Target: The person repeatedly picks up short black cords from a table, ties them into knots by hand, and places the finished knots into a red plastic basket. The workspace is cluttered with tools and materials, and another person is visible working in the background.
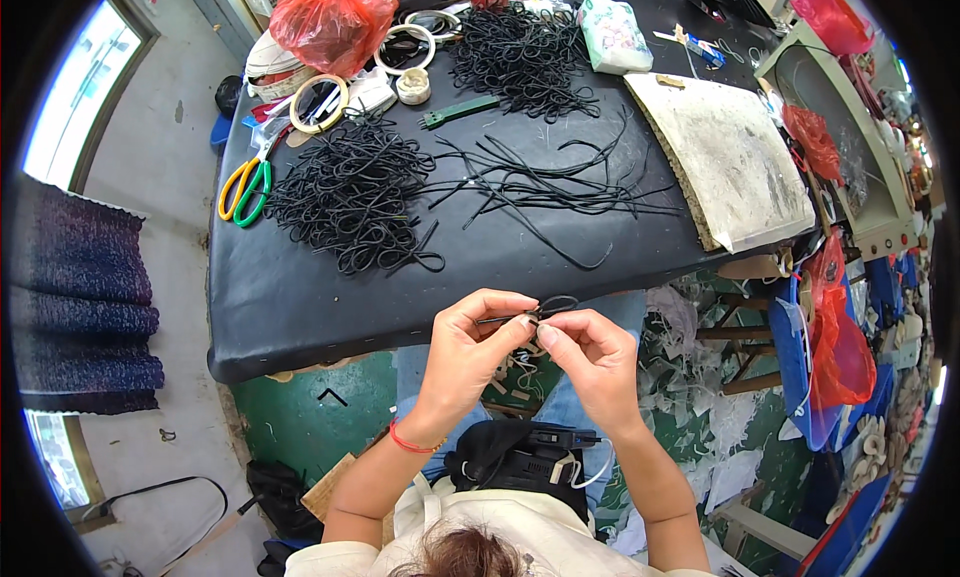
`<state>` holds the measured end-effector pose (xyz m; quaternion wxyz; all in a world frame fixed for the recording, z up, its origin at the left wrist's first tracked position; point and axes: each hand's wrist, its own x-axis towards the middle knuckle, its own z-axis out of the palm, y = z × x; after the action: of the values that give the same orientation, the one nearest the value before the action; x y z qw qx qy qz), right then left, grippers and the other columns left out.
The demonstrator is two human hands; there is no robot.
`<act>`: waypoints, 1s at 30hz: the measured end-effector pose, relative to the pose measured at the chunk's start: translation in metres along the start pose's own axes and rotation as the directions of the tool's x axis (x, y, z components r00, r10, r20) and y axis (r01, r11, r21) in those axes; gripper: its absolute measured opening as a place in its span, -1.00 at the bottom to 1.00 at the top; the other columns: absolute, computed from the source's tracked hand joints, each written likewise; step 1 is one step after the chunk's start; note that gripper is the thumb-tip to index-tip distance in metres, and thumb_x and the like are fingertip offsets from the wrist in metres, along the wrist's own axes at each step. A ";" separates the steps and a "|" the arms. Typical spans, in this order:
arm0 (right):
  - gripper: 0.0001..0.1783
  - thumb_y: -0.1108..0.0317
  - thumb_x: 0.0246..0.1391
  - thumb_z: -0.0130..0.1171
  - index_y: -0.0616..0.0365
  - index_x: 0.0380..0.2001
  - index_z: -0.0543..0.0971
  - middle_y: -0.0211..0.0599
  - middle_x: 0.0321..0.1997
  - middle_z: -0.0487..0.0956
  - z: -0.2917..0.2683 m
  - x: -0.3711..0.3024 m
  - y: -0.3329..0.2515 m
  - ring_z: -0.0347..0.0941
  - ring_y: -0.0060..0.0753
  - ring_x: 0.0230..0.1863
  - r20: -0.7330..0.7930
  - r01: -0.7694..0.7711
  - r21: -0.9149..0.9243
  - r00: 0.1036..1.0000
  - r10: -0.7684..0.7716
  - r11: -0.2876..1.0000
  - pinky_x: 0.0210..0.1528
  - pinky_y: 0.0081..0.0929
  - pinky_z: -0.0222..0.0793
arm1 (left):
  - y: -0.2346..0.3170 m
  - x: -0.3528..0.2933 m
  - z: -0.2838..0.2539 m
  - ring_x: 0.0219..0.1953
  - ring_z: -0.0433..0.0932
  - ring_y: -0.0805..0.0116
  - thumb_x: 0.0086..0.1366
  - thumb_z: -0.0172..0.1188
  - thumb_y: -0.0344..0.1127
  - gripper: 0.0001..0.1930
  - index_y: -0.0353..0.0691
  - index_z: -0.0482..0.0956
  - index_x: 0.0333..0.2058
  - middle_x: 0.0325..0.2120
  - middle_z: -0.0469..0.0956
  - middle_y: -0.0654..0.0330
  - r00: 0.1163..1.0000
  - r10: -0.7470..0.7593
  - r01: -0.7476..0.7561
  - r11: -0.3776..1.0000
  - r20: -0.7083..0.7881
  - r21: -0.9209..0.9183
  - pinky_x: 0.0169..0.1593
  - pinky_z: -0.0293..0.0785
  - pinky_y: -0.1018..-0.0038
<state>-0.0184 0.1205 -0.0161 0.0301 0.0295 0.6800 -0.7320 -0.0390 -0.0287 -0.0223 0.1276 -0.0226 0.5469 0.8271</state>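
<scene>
Both my hands meet just off the near edge of the black-covered table (300, 322), pinching a thin black cord (562, 302) whose loop shows above the fingertips. My left hand (474, 339) grips it between thumb and forefinger. Opposite, my right hand (592, 355) pinches the same cord, its fingertips touching those of the left. Beyond them, loose straight black cords (545, 182) lie spread over the table. A tangled pile of looped black cords (350, 192) rests to the left, and another cord pile (520, 57) sits farther back.
Scissors (246, 189) with yellow and green handles lie at the left edge. Behind are a green tool (460, 112), tape rolls (320, 104), a red plastic bag (332, 22) and a tissue pack (613, 34). A worn pale board (725, 162) covers the table's right end. Scraps litter the floor.
</scene>
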 end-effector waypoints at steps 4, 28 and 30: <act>-0.94 0.49 -0.03 0.18 0.26 -0.45 0.54 -0.41 -0.54 0.53 0.006 0.000 0.001 0.40 -0.73 -0.55 -0.095 0.118 -0.241 0.985 -0.144 0.963 -0.51 -0.75 0.30 | -0.006 -0.004 0.011 -0.34 0.51 0.57 0.15 0.15 -0.52 -0.84 -0.36 0.53 -0.26 -0.37 0.56 0.21 0.992 0.077 -0.073 0.996 -0.099 0.044 -0.24 0.45 0.65; -0.76 0.34 0.01 0.24 0.22 -0.32 0.45 -0.51 -0.55 0.43 -0.004 0.018 0.005 0.33 -0.74 -0.47 0.038 -0.088 0.053 0.996 0.086 0.995 -0.40 -0.70 0.30 | -0.002 -0.004 0.009 -0.35 0.54 0.51 0.08 0.19 -0.54 -0.70 -0.34 0.36 -0.19 -0.40 0.58 0.19 0.991 0.131 -0.114 0.950 -0.039 0.290 -0.24 0.47 0.59; -0.79 0.32 0.04 0.21 0.22 -0.34 0.48 -0.51 -0.50 0.45 -0.007 0.017 0.008 0.33 -0.74 -0.36 0.118 -0.124 0.053 0.986 0.118 0.991 -0.29 -0.68 0.29 | -0.001 -0.005 0.006 -0.35 0.53 0.53 0.07 0.20 -0.53 -0.66 -0.33 0.34 -0.17 -0.40 0.58 0.19 0.997 0.082 -0.077 0.928 0.000 0.365 -0.26 0.47 0.61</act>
<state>-0.0345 0.1264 -0.0257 0.1126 0.0296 0.6517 -0.7495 -0.0336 -0.0236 -0.0194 0.0918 0.0173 0.6924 0.7155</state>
